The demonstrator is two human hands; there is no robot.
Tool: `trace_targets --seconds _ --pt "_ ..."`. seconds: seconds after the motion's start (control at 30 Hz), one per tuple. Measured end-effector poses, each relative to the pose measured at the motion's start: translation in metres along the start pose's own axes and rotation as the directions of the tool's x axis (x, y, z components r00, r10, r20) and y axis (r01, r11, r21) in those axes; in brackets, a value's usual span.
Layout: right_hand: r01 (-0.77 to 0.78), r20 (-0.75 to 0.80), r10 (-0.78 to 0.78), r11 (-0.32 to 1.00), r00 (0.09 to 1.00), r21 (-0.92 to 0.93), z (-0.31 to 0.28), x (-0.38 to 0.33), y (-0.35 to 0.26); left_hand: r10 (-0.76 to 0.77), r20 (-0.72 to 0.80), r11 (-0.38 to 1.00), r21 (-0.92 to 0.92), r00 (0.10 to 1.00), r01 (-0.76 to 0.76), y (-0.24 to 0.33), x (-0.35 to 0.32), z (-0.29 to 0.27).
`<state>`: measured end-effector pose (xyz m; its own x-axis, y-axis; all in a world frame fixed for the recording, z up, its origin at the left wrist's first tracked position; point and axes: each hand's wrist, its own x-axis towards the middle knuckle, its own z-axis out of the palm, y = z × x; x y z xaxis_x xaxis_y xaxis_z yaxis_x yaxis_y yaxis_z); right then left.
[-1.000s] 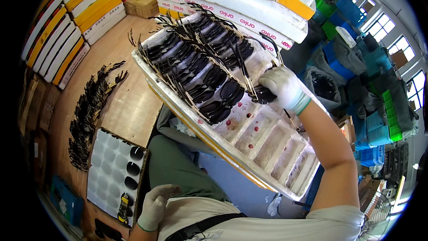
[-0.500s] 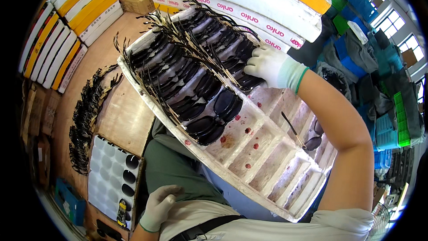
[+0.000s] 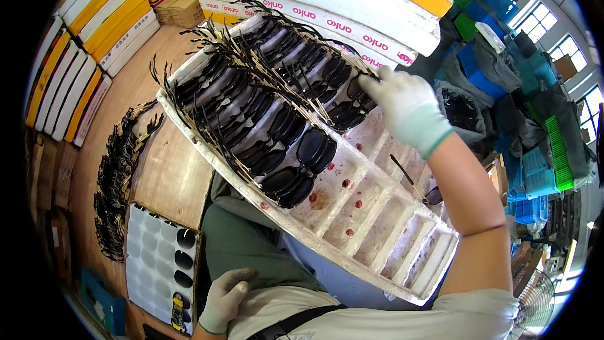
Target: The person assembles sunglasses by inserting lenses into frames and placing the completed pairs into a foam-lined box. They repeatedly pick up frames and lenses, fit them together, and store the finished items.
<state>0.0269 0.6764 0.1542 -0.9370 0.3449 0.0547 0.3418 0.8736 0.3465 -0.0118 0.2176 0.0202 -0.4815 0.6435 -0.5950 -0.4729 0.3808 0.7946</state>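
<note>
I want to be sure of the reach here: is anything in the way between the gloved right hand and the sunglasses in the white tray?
Nothing visible. The right hand is already at the sunglasses in the tray's far row, its fingertips on them. The left hand rests low by the lap, away from the tray.

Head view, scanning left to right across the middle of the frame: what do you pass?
Pile of dark sunglasses on the wooden table → long white foam compartment tray with rows of black sunglasses → right hand in a white glove → stacked blue and green plastic crates.
</note>
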Motion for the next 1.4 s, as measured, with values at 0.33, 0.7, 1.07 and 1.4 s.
trace_targets --seconds 0.33,0.7,1.07,1.4 --pt "-0.189 -0.006 0.220 0.853 0.976 0.487 0.024 -0.015 -0.002 0.017 0.063 0.999 -0.050 0.998 -0.014 -0.019 0.000 -0.026" --pt "-0.210 0.246 0.152 0.950 0.957 0.232 0.050 0.031 -0.008 -0.149 0.039 0.962 -0.227 0.988 0.154 -0.009 -0.022 -0.035" --pt "-0.256 0.239 0.193 0.929 0.951 0.267 0.049 0.025 -0.018 -0.104 0.071 0.967 -0.227 0.992 0.117 -0.016 -0.021 -0.040" --pt "-0.538 0.467 0.527 -0.023 0.709 0.842 0.061 0.010 0.016 -0.119 0.010 0.967 -0.224 0.993 0.118 -0.007 -0.026 -0.041"
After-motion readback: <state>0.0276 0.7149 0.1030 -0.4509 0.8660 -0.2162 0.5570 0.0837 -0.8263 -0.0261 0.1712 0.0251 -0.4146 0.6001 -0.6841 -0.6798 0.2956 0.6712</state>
